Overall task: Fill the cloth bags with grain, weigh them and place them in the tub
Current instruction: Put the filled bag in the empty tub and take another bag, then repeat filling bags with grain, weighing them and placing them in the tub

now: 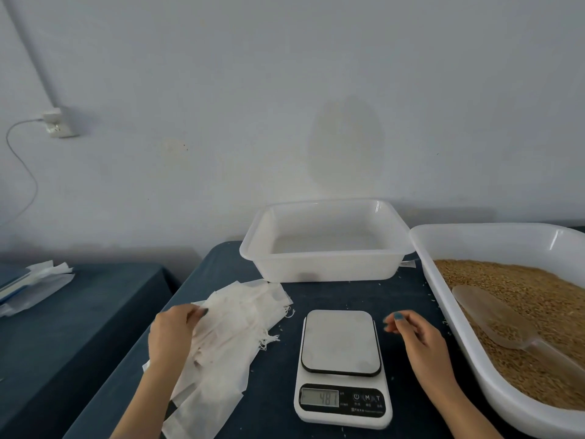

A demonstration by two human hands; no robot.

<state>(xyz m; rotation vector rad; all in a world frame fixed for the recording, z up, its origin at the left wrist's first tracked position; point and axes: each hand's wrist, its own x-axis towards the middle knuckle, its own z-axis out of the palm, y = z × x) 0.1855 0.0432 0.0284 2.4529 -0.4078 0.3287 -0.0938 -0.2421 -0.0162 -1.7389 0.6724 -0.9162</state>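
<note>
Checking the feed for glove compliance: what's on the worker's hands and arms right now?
No gloves. The left hand and right hand are bare, forearms uncovered with no sleeves in view. Fingernails carry teal polish. No rings, watch or bracelets show.

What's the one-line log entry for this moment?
left hand: pinching cloth bags | right hand: empty, beside scale | scale platform: bare | tub: no bags | scoop: lying in grain
</note>
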